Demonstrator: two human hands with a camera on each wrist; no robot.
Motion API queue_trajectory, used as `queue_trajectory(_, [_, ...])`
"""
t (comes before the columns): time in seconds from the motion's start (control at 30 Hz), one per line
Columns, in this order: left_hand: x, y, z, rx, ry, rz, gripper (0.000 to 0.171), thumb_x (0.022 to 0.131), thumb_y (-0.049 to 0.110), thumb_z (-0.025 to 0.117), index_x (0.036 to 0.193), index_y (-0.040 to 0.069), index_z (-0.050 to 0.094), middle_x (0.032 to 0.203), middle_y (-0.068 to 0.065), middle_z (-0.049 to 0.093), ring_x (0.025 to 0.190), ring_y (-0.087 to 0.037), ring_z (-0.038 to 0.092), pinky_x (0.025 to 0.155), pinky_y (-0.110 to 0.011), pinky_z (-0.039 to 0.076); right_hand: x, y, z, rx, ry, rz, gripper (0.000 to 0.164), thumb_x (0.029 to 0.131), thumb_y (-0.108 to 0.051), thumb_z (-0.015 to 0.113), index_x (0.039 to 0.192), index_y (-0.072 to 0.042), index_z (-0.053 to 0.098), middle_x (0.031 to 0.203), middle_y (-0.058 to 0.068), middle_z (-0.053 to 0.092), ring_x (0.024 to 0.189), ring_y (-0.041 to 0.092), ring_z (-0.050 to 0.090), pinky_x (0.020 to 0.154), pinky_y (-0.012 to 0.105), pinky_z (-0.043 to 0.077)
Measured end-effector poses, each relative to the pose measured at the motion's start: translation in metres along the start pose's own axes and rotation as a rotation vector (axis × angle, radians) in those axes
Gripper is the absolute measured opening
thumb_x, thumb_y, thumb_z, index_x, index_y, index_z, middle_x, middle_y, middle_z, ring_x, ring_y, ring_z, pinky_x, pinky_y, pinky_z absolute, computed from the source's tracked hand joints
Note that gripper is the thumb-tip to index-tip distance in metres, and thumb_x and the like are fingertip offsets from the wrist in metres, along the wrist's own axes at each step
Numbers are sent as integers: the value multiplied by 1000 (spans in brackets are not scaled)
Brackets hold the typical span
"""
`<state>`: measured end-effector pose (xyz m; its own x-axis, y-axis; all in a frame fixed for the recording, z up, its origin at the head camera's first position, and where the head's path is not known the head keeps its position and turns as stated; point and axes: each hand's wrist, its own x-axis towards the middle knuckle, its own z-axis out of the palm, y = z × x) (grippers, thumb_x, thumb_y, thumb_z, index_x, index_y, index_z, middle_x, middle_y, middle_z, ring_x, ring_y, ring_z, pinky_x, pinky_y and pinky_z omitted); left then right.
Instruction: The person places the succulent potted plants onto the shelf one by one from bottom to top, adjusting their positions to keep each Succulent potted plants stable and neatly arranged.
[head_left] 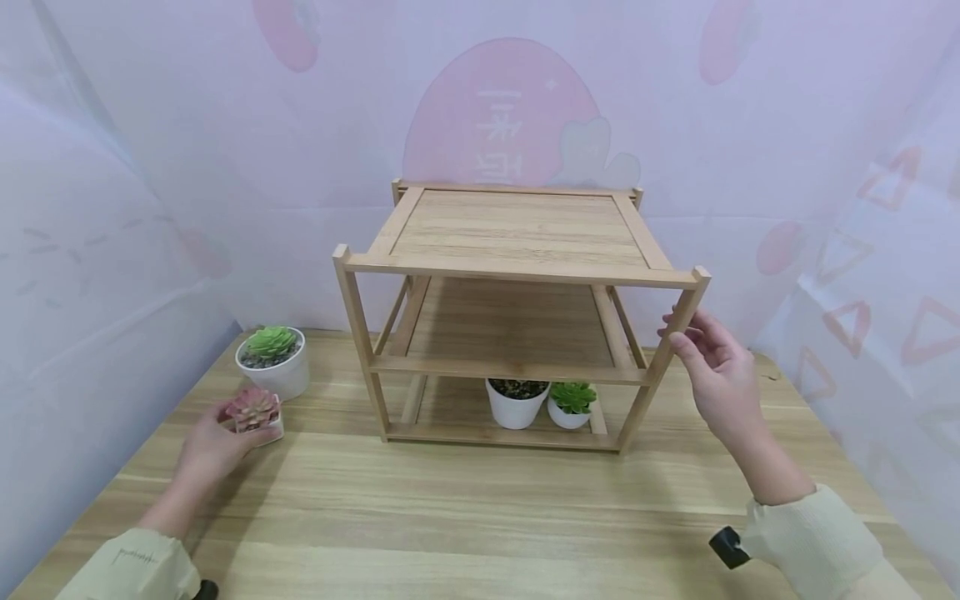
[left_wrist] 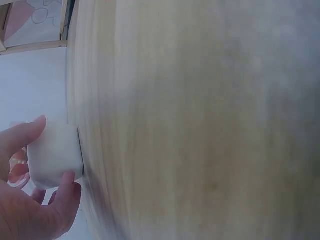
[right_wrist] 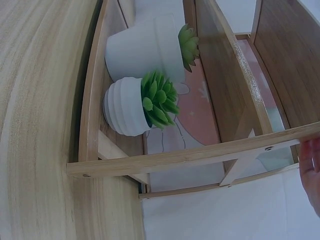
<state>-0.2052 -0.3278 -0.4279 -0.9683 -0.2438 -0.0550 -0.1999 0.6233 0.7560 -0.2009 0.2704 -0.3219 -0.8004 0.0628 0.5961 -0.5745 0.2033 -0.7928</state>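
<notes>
My left hand (head_left: 213,446) holds a small white square pot with a pink succulent (head_left: 253,408), thumb and fingers on opposite sides. In the left wrist view the white pot (left_wrist: 55,155) stands close over the table, with its plant mostly hidden behind it and the fingers. My right hand (head_left: 716,367) grips the right front post of a three-tier wooden shelf (head_left: 517,271), thumb on the near side and fingertips showing past the far side. The right wrist view catches only part of that hand (right_wrist: 311,175) at the post's upper section.
On the bottom tier stand a larger white pot (head_left: 516,408) with a succulent and a small ribbed white pot (right_wrist: 127,106) with a green succulent. A round white pot with a green succulent (head_left: 281,367) is behind my left hand. Printed cloth (head_left: 300,125) surrounds the wooden table (head_left: 420,517).
</notes>
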Motion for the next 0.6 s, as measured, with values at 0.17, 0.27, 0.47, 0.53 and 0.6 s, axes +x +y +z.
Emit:
queue_trajectory(0.17, [1,1,3,12,29,8,91,86,27,84,142,-22,31,140,-47,40,127,-58,42,108,-66,34,1,0,0,7,-4,3,37,103,2,56,140,2,56,115,-4,70,105,9,66,93,14,51])
queue_trajectory(0.27, [1,0,4,9,40,17,88,85,24,84,140,-22,33,138,-47,41,126,-57,44,107,-66,35,1,0,-1,9,-6,3,37,103,2,56,140,1,57,116,-4,69,106,9,66,93,14,51])
queue_trajectory(0.47, [0,0,5,-13,47,20,87,84,19,84,140,-24,32,138,-47,40,126,-58,43,108,-65,34,0,0,-1,10,-11,4,36,103,2,56,139,1,57,116,-4,69,106,9,66,93,14,50])
queue_trajectory(0.53, [0,0,5,-26,44,16,89,84,17,84,141,-24,30,139,-47,39,127,-58,42,110,-65,33,0,0,-1,6,-11,4,36,103,2,55,140,2,56,116,-4,69,106,9,66,93,14,50])
queue_trajectory(0.6, [1,0,5,-37,41,16,90,84,15,84,142,-25,28,140,-48,38,128,-58,41,110,-65,32,0,0,-1,2,-11,3,37,103,2,55,140,3,55,116,-5,69,106,9,66,93,14,50])
